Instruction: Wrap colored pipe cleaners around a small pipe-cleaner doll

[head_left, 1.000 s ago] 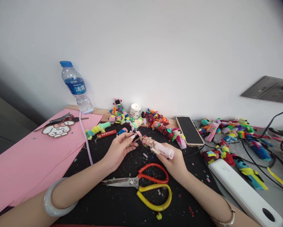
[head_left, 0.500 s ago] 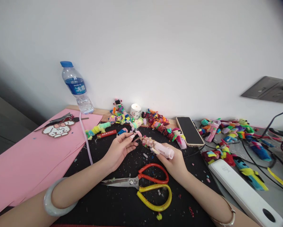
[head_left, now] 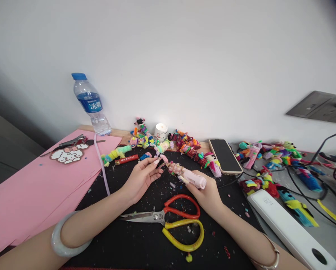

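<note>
Head view of a craft worktop set against a white wall. The right hand point(head_left: 205, 193) is clenched around the near end of a pink tube wrapped with fuzzy trim point(head_left: 186, 174), holding it just above the black mat point(head_left: 128, 240) near the middle of the worktop; the tube runs from this hand up and leftward. The left hand point(head_left: 141, 176) meets the tube's far end, its thumb and fingertips point(head_left: 156, 162) pinched on a pink fuzzy strand point(head_left: 164, 159) at that tip, so the tube lies between the two hands, with both in contact with it. Directly in front of the hands, towards the near edge, lie scissors with one red and one yellow handle point(head_left: 173, 221), blades pointing left, apart from both hands. Small trimmings are scattered over the mat. A pale bangle point(head_left: 63, 240) circles the left forearm, a thin bracelet point(head_left: 266, 255) the right wrist. Pink paper sheets point(head_left: 35, 187) cover the left part of the worktop, bearing a white bead figure point(head_left: 68, 153). A water bottle with a blue cap point(head_left: 90, 105) stands at the far left edge by the wall. Along the far edge sit colourful fuzzy figures point(head_left: 184, 144), a small white jar point(head_left: 160, 131) and a phone point(head_left: 224, 155) lying face up. More figures point(head_left: 271, 153), cables and a white power strip point(head_left: 291, 228) occupy the right side.
</note>
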`<state>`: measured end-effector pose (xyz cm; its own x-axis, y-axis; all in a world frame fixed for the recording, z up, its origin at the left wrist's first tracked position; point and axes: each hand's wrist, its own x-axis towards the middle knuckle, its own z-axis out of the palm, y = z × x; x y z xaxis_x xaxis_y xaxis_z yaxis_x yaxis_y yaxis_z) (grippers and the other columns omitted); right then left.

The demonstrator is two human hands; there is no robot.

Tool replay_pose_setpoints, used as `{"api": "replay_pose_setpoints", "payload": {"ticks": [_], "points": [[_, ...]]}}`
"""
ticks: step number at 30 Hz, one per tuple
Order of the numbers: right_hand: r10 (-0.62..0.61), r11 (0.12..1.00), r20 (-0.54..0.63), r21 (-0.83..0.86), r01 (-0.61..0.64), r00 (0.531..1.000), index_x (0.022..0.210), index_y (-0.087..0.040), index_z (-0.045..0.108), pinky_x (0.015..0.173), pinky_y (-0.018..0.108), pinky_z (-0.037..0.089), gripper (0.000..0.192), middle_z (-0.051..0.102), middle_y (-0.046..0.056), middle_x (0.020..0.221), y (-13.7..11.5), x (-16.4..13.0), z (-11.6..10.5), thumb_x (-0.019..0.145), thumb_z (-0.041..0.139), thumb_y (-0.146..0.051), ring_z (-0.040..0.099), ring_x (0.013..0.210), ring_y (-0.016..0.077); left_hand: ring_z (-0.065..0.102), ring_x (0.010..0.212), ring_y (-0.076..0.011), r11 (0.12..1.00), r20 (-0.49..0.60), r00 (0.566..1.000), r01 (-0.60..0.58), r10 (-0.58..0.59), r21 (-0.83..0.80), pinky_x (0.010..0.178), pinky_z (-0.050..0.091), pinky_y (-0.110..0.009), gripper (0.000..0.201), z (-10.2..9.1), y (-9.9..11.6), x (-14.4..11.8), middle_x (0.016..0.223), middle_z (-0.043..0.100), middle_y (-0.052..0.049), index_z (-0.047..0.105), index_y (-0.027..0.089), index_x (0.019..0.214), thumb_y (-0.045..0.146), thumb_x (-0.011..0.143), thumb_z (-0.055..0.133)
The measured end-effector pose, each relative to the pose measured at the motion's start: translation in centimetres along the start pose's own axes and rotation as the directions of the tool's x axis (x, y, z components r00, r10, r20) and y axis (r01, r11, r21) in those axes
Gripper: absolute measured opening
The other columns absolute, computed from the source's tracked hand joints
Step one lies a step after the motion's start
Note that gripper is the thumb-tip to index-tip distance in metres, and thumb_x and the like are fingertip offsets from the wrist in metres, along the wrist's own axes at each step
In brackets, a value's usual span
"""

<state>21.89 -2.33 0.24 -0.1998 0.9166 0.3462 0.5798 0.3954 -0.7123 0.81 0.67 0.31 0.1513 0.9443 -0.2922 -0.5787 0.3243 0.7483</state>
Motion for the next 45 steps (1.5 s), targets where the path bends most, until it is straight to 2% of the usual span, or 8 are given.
{"api": "replay_pose_setpoints", "payload": {"ticks": [34, 45], "points": [[0.044, 0.999, 0.035, -0.004, -0.044, 0.998, 0.084, -0.017, 0.060, 0.057, 0.023, 0.041, 0.007, 0.061, 0.000, 0.070, 0.08, 0.00, -0.02, 0.083, 0.056, -0.022, 0.054, 0.060, 0.0135, 0.064, 0.062, -0.0072, 1.000, 0.013, 1.000, 0.002, -0.002, -0.002, 0.060, 0.052, -0.016, 0.008, 0.18, 0.10, -0.06, 0.083, 0.069, -0.002, 0.062, 0.015, 0.086, 0.012, 0.080, 0.059], [0.053, 0.998, -0.001, -0.025, -0.053, 0.999, 0.098, -0.020, 0.060, 0.070, 0.029, 0.048, 0.016, 0.067, 0.005, 0.091, 0.59, -0.10, 0.21, 0.083, 0.056, -0.024, 0.062, 0.079, 0.0196, 0.065, 0.066, -0.0093, 1.000, -0.017, 1.000, -0.017, 0.017, -0.003, 0.065, 0.053, -0.019, 0.011, 0.03, 0.26, 0.12, 0.085, 0.069, -0.003, 0.062, 0.016, 0.086, 0.016, 0.075, 0.065]]}}
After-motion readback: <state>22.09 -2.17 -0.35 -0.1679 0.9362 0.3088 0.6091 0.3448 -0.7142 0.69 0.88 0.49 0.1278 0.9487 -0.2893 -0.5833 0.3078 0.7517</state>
